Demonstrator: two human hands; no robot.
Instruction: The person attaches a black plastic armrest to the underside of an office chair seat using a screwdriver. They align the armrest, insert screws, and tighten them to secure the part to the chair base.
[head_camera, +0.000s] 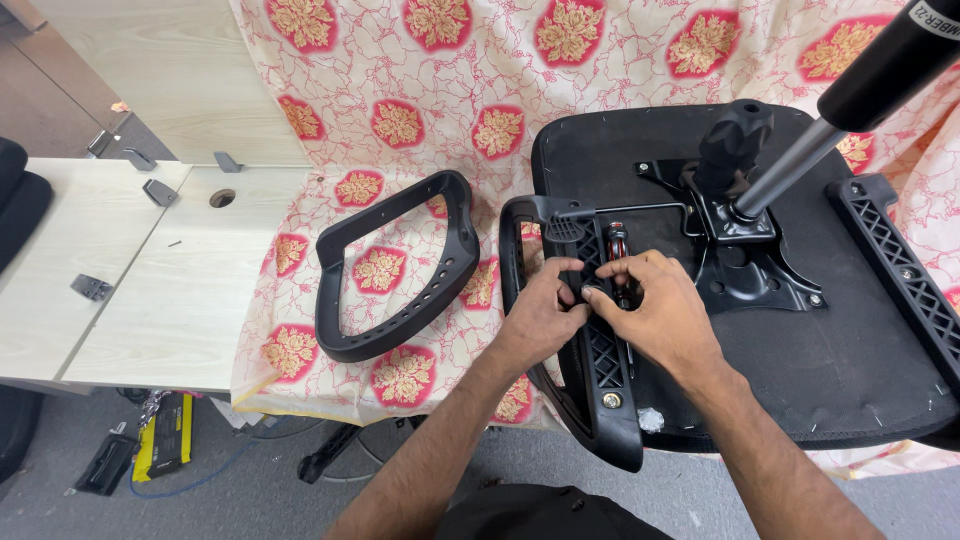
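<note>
An upturned black office chair seat (860, 350) lies on a patterned cloth. A black armrest (610, 380) rests against its left edge. My left hand (540, 310) pinches the armrest's ribbed bracket near its middle. My right hand (655, 310) meets it there, fingers closed on a small part at the bracket; what the part is I cannot tell. A screwdriver with a red and black handle (617, 245) lies on the bracket just beyond my fingers. A bolt head (611, 400) shows lower on the bracket.
A second loose black armrest (395, 270) lies on the cloth (440, 80) to the left. The chair's gas cylinder (800, 160) and metal mechanism plate (750, 260) stick up at right. A pale wooden board (160, 290) with brackets lies left; a yellow tool (165, 435) sits on the floor.
</note>
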